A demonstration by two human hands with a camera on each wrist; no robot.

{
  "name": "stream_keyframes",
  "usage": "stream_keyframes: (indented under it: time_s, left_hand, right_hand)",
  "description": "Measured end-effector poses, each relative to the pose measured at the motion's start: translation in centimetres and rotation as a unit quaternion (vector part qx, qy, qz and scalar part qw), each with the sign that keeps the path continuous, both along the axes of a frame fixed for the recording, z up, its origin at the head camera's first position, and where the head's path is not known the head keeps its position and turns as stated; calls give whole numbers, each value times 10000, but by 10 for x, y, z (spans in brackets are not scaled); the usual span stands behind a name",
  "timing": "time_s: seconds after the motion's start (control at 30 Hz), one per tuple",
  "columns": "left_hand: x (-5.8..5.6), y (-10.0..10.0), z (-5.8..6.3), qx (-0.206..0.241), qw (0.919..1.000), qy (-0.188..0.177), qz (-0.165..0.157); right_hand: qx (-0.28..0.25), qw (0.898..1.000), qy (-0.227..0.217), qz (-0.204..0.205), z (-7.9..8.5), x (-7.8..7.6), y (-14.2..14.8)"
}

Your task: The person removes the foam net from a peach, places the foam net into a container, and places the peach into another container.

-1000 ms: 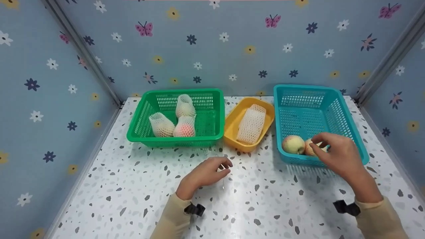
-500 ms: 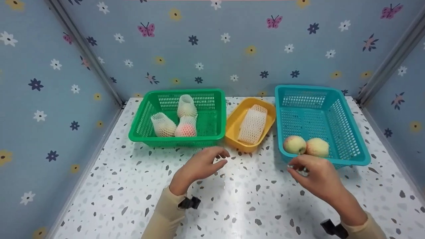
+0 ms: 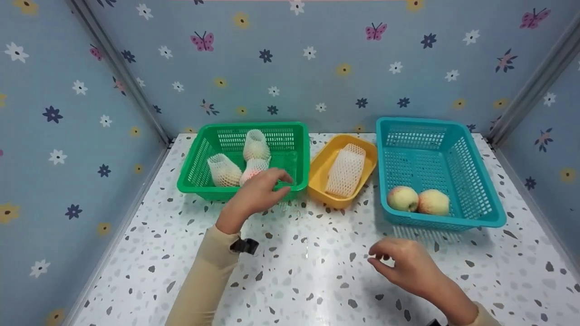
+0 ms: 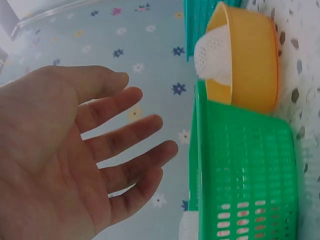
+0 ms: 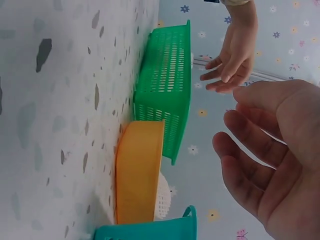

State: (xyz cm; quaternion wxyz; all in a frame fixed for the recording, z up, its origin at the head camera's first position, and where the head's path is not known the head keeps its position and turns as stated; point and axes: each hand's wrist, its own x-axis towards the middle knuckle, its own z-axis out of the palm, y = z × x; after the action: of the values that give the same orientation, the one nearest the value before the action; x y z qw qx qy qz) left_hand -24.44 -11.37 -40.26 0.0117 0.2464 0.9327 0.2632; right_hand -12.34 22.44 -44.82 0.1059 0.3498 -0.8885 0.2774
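Note:
My left hand (image 3: 258, 192) hovers over the front rim of the green basket (image 3: 208, 189), fingers relaxed and holding nothing; its bare palm shows in the left wrist view. Inside that basket lie several round fruits in white foam nets, among them a netted fruit (image 3: 225, 174) at the left and another netted fruit (image 3: 256, 147) at the back. The reddish netted fruit (image 3: 252, 171) is partly covered by my left hand. My right hand (image 3: 405, 265) is above the table in front of the blue basket (image 3: 487, 221), fingers loosely bent with nothing between them.
Two bare apples, a left apple (image 3: 403, 198) and a right apple (image 3: 433, 202), sit at the front of the blue basket. Between the baskets stands a yellow tray (image 3: 319, 176) with white foam nets (image 3: 346, 171). A flowered wall (image 3: 290, 86) rises behind the speckled table (image 3: 317, 280).
My right hand has drawn back from the apples in the blue basket, toward the front and left. My left hand has moved forward and left, up to the green basket's front rim.

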Motion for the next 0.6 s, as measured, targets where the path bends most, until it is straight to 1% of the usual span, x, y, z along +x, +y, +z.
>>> stream_keyframes:
  time_s: [0.13,0.23,0.3,0.37,0.43,0.53,0.6]
  left_hand:
    - [-22,-11,3,-251,9988,-293,298]
    - [-41,-18,1,-409,9970,-526,394]
    - [-53,-22,-1,-536,9947,-748,464]
    - [-65,-26,-4,-659,9909,-1024,576]
    - [-75,-30,-7,-764,9850,-1345,769]
    - [-85,-36,-11,-812,9756,-1763,1026]
    - [-88,-39,-14,-795,9710,-1956,1124]
  right_hand:
    - [132,9993,-349,21,-4,3,-2]
    - [275,9991,-322,8,-8,5,-2]
    - [347,9990,-287,-17,-11,6,-1]
    - [401,9989,-226,-81,-14,7,0]
    - [400,9990,-152,-99,-15,8,2]
    - [333,9994,113,-65,-17,7,6]
    - [263,9992,300,-18,-17,6,8]
